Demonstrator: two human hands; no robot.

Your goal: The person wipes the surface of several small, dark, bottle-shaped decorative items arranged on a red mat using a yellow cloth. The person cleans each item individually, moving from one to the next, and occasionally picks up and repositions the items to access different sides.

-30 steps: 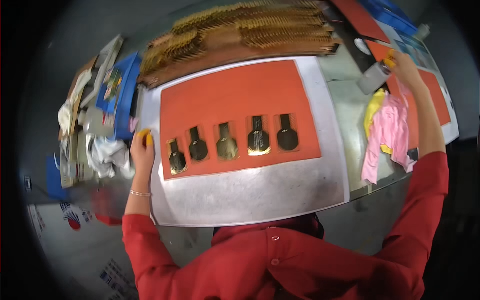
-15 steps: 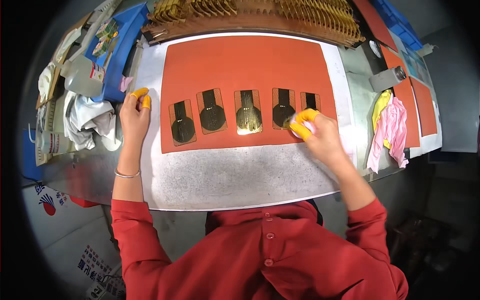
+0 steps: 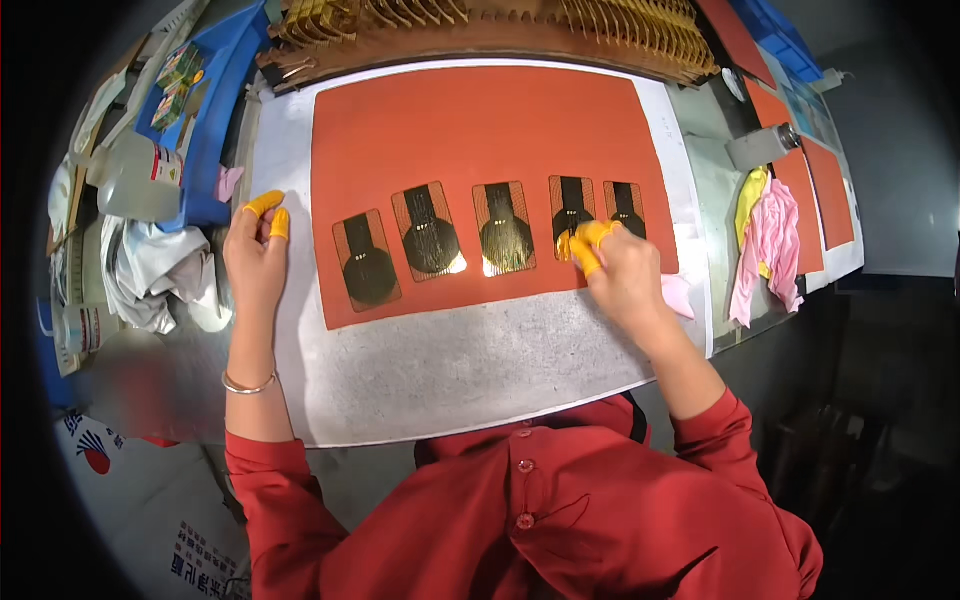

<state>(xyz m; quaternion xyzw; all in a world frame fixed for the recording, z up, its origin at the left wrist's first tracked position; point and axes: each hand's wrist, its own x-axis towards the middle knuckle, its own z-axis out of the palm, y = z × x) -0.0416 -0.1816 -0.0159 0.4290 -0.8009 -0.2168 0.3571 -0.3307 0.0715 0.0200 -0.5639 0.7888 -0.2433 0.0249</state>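
Note:
Several thin plates lie in a row on an orange sheet (image 3: pixel 480 120), each patterned in gold with a dark round-and-stem shape. My right hand (image 3: pixel 628 275), with yellow finger cots, bends over the lower part of the fourth plate (image 3: pixel 571 192) from the left. Its fingers are drawn together there; what they pinch, if anything, is hidden. Beside that hand a small pink cloth (image 3: pixel 678 296) lies at the sheet's right edge. My left hand (image 3: pixel 257 250), also in yellow finger cots, rests left of the orange sheet, thumb and forefinger apart, holding nothing.
A wooden rack (image 3: pixel 480 40) of gold-coloured pieces stands along the back. To the left are a blue tray (image 3: pixel 215 150), a translucent jug (image 3: pixel 140 178) and white cloths (image 3: pixel 160 275). A bottle (image 3: pixel 760 148) and pink and yellow cloths (image 3: pixel 768 240) lie on the right.
The pink cloth has left my right fingers and now lies beside that hand. My right hand has moved slightly left and down. The whole view has shifted a little.

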